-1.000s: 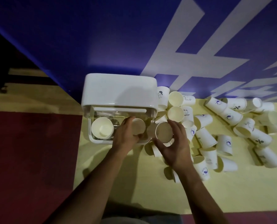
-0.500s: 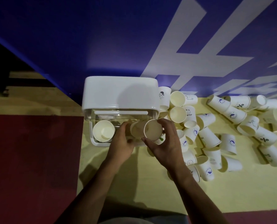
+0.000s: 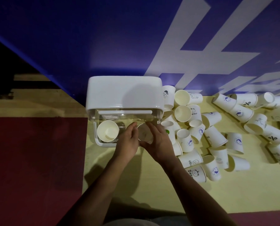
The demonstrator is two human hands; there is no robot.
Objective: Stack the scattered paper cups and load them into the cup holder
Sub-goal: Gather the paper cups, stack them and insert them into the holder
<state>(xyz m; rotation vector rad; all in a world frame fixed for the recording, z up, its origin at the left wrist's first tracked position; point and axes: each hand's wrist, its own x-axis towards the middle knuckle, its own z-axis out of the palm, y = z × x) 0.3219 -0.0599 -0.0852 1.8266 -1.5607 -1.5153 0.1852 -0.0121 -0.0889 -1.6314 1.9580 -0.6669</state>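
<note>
Both hands had closed in since half a second earlier, when the right hand carried a second cup beside the one at the left hand; now a single white paper cup (image 3: 145, 134) showed between them. The left hand (image 3: 128, 141) curled its fingers round that cup's left side, and the right hand (image 3: 159, 142) wrapped thumb and fingers round its right side, so the two hands nearly touched below it. The cup sat in the right part of the white plastic cup holder (image 3: 124, 93), under its clear front, with one round pale end facing the camera; whether that end was the mouth or the base could not be told. Another open paper cup (image 3: 107, 130) stood mouth-up in the holder's left part. Scattered printed paper cups (image 3: 215, 136) lay mostly on their sides to the right of the holder on the pale yellow tabletop (image 3: 136, 185), some touching, some nested. A blue wall with white lettering (image 3: 87, 46) rose behind the holder, and a dark red surface (image 3: 30, 160) lay to the left of the tabletop.
</note>
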